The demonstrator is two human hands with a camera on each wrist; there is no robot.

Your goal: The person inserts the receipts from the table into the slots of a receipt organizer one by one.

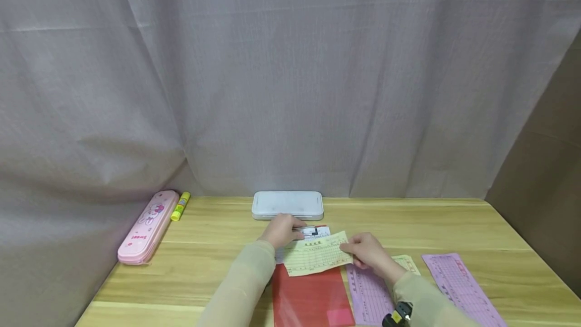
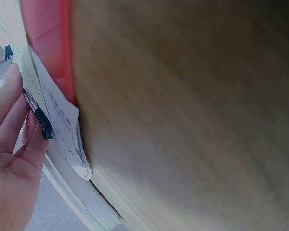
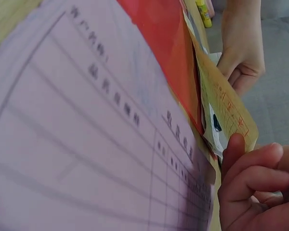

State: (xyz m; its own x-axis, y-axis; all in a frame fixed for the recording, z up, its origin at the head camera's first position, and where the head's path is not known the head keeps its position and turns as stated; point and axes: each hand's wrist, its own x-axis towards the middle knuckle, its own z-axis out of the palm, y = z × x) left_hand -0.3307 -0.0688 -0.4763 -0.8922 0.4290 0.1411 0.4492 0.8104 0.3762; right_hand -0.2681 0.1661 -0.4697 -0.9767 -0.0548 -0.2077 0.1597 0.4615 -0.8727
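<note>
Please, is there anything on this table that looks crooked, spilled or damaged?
One thing only: the yellow slip sits askew over the red folder, its edges not parallel with the folder's. The right hand pinches it, so this may be just mid-handling. I see no spill or damage.

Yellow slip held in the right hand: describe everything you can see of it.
The yellow slip is a thin, paper-like, pale sheet, printed with a ruled table and, in the right wrist view, reddish characters. It is held slantwise over the upper part of the red backing. The fingers of the right hand pinch its right end. Its left part comes close to the metal clip with black ends; whether it sits under the clip cannot be told.
</note>
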